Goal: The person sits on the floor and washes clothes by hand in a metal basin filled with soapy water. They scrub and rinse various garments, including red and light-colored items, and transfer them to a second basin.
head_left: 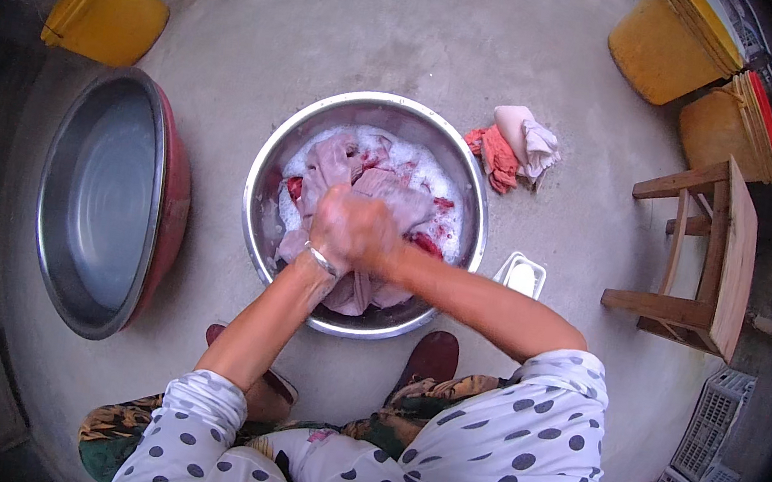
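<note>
A wide round metal basin stands on the floor in front of me, holding foamy water. Soaking in it are a greyish-pink garment and some dark red cloth. Over the middle of the basin my left hand, with a silvery bracelet at its wrist, is closed on the greyish-pink garment. Pressed against it is my right hand, also closed on that wet cloth. Both hands are a little blurred, and their fingertips are hidden.
A soap dish lies right of the basin, below a small pile of pink and coral clothes. At the left leans a large red-sided basin. Yellow buckets stand farther off. A wooden stool is on the right.
</note>
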### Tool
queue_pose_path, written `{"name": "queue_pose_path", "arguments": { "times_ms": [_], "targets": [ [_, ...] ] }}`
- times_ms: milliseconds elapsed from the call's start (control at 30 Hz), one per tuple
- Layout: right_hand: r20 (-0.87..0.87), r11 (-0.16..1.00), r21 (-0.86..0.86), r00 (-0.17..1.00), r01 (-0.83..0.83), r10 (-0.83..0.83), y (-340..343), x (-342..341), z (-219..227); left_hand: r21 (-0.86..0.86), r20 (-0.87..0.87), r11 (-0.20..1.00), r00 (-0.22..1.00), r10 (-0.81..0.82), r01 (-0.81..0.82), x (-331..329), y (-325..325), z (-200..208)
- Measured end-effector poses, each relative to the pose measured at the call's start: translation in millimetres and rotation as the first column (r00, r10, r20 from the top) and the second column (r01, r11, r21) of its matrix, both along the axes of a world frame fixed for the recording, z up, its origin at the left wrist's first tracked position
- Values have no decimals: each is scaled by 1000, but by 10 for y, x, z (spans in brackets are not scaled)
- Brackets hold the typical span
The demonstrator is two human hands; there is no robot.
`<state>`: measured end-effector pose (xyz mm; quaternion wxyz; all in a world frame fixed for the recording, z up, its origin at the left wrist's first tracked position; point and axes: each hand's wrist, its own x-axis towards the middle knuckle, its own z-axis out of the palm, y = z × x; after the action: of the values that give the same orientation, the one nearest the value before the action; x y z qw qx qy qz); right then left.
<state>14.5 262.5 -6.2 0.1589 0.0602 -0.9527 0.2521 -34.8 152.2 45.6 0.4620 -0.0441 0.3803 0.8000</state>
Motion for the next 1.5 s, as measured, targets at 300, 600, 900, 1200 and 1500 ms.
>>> {"name": "queue_pose_path", "arguments": {
  "times_ms": [300, 600, 900, 1200, 1500],
  "targets": [
    [291, 601, -771, 956, 207, 44, 265, -273, 1107, -630, -596, 726, 428, -680, 276, -537, -223, 700],
    [245, 657, -747, 880, -96, 408, 528, -209, 1139, 165, -110, 914, 928, -356, 370, -876, -463, 1169],
    [-79, 803, -595, 993, 23, -87, 375, -311, 832, -6, 157, 988, 976, -150, 153, -425, -152, 685],
    [-31, 907, -133, 913, 399, -406, 174, -377, 817, -85, 140, 996, 990, -16, 28, 34, 209, 633],
    [-255, 971, -121, 939, 205, -230, 127, -358, 974, -51, 161, 998, 987, 31, -23, -70, 159, 509]
  ]
}}
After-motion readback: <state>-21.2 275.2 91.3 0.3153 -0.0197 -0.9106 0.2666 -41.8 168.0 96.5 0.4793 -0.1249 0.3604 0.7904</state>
